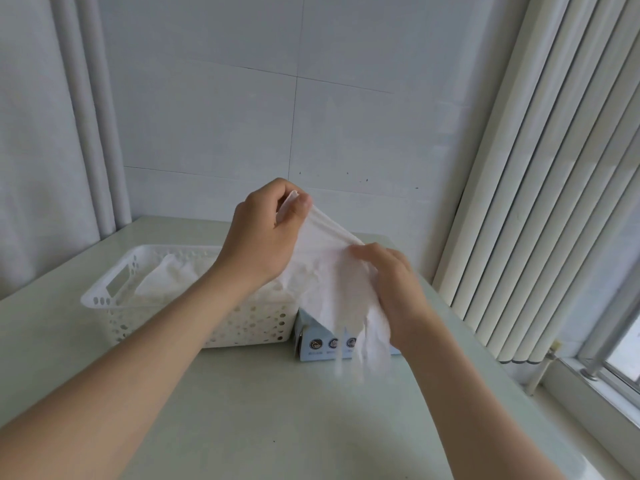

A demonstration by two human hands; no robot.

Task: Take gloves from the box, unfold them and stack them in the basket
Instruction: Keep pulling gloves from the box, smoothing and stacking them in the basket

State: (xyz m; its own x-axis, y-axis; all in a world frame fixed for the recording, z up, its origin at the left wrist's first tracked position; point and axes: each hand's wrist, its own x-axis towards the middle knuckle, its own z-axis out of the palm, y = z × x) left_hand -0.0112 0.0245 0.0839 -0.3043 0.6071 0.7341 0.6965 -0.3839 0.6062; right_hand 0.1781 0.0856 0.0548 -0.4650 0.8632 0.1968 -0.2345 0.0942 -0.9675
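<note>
Holding glove [325,282]: a thin white glove hangs in the air between my two hands, above the box, with its finger ends dangling and blurred in front of the box face.
Left hand [263,233]: raised highest, it pinches the glove's top corner between thumb and forefinger.
Right hand [398,289]: lower and to the right, its fingers curl over the glove's right edge and grip it; the thumb is hidden behind the film.
Box [322,344]: it stands on the table just beside the basket's right end; I cannot tell whether they touch. Only its lower front shows under the glove.
Basket [104,299]: white and perforated, it sits left of the box, its far long side near the table's back edge.
Stacked gloves [166,278]: pale sheets lie flat inside the basket, below its rim.
Table [277,410]: a broad stretch of pale surface lies between the box and me, under my forearms.
Right edge: the table's right side runs close beside the vertical white slats [554,168].
Back edge: it meets the tiled wall [207,116] behind the basket.
</note>
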